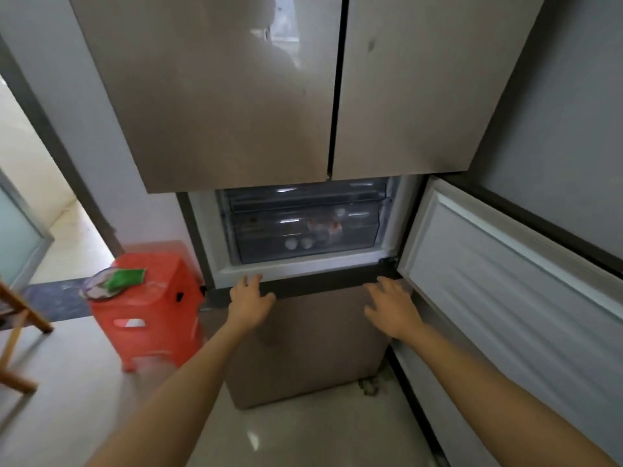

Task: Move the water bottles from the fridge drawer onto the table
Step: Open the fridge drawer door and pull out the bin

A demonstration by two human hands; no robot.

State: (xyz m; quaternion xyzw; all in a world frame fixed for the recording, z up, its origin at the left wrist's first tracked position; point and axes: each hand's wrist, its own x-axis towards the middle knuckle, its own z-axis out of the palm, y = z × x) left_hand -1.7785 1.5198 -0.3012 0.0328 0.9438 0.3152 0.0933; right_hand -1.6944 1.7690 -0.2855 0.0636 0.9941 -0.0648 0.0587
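Note:
The fridge's middle compartment stands open, its door (512, 274) swung out to the right. Inside, a clear plastic drawer (357, 235) is pushed in. Through its front I see water bottles (298, 243) lying with their white caps toward me, and one with a red label further back. My left hand (249, 303) rests with fingers spread on the top edge of the lower fridge front (303, 345), below the opening. My right hand (392, 306) lies spread on the same edge, near the open door's hinge. Neither hand holds anything.
A red plastic stool (158, 318) stands left of the fridge with a green cloth (124, 277) and a bowl on it. A wooden frame leg (20, 311) shows at the far left. The two upper fridge doors (236, 96) are closed. Pale tiled floor lies below.

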